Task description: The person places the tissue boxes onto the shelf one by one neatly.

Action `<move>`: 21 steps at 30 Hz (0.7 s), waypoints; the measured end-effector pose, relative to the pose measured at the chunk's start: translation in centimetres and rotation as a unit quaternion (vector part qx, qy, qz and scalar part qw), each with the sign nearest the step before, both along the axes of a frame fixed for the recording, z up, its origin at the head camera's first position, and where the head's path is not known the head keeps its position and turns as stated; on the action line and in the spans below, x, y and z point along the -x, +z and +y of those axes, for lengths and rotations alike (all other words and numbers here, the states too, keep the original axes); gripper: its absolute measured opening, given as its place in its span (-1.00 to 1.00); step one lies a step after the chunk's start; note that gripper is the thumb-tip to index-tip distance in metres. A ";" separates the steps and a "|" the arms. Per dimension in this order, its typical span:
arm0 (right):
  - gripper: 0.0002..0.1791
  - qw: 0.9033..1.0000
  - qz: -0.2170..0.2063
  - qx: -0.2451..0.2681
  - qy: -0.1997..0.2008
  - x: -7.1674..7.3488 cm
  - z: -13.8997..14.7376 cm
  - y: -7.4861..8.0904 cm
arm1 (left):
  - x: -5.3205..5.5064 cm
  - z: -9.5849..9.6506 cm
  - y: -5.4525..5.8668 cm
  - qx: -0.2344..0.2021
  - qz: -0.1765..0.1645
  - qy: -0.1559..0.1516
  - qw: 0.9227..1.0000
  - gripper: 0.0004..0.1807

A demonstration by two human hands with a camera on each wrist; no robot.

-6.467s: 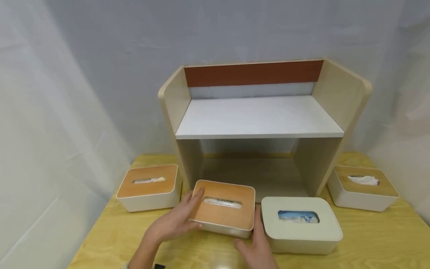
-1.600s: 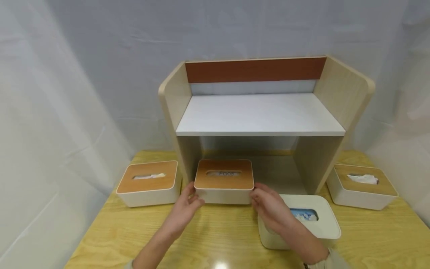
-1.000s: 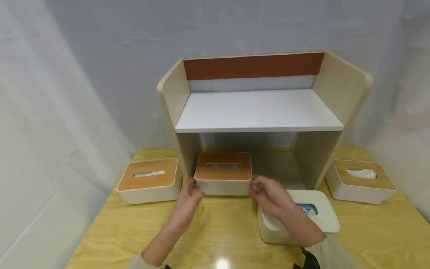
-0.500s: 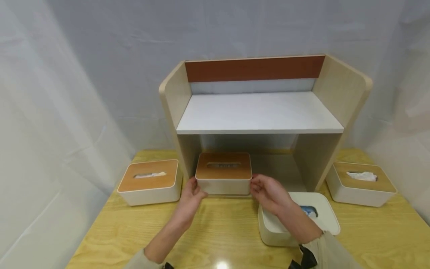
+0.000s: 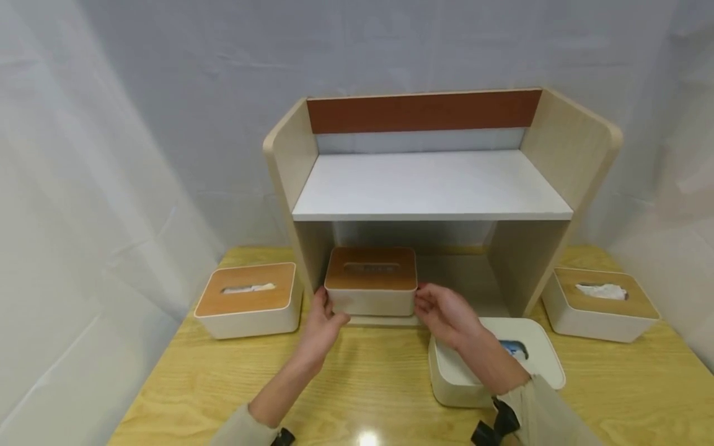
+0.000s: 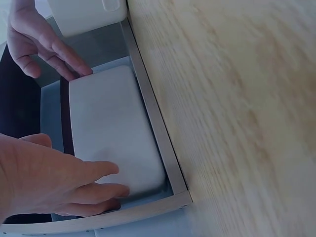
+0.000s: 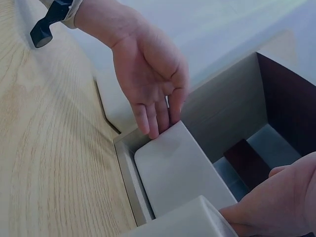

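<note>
Wooden table [image 5: 357, 384] in the foreground. Cream box [image 5: 541, 356] at near right, partly covered by the right arm [image 5: 493, 365]. Left hand [image 5: 320, 331] and right hand [image 5: 449, 316] touch opposite ends of the brown-topped tissue box [image 5: 370, 300], fingers extended, unclenched. Tissue box sits in the shelf's [image 5: 432, 186] lower compartment, left side. Grey curtain [image 5: 424, 49] behind.

Left arm [image 5: 284, 390], right arm [image 5: 493, 362] extended forward. Left hand [image 5: 320, 327]: fingers forward, thumb out inward. Right hand [image 5: 450, 314]: fingers slightly bent, pointing inward.
</note>
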State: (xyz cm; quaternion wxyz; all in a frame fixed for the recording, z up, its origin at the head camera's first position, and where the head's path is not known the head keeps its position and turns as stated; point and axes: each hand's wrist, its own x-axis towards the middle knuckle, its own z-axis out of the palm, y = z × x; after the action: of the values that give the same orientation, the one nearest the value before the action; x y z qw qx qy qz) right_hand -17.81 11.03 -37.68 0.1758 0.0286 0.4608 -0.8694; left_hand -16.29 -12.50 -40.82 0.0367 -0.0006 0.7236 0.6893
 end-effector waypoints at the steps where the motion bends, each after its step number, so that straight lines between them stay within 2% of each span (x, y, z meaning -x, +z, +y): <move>1: -0.77 1.000 0.001 0.001 0.001 0.1 0.0 -0.1 | 0.1 0.0 -0.1 0.002 0.003 0.001 1.000 -0.03; 7: -0.67 1.000 -0.006 0.008 0.000 0.6 0.0 -0.1 | 0.6 0.1 -0.4 0.014 0.012 0.006 1.000 0.00; 14: -0.67 1.000 -0.002 0.005 -0.008 0.9 -0.1 -0.1 | 0.9 0.2 -0.5 0.019 0.008 0.006 1.000 0.02; 21: -0.69 1.000 -0.023 0.012 -0.014 0.8 0.0 0.1 | 0.4 0.3 -0.5 0.015 0.000 0.002 1.000 0.05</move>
State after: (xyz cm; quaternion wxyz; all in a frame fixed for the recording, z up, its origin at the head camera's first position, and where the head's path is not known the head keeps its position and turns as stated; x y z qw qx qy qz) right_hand -18.59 11.05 -37.62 0.1746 0.0534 0.4460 -0.8762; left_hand -16.65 -12.17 -41.34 0.0352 -0.0025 0.7338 0.6784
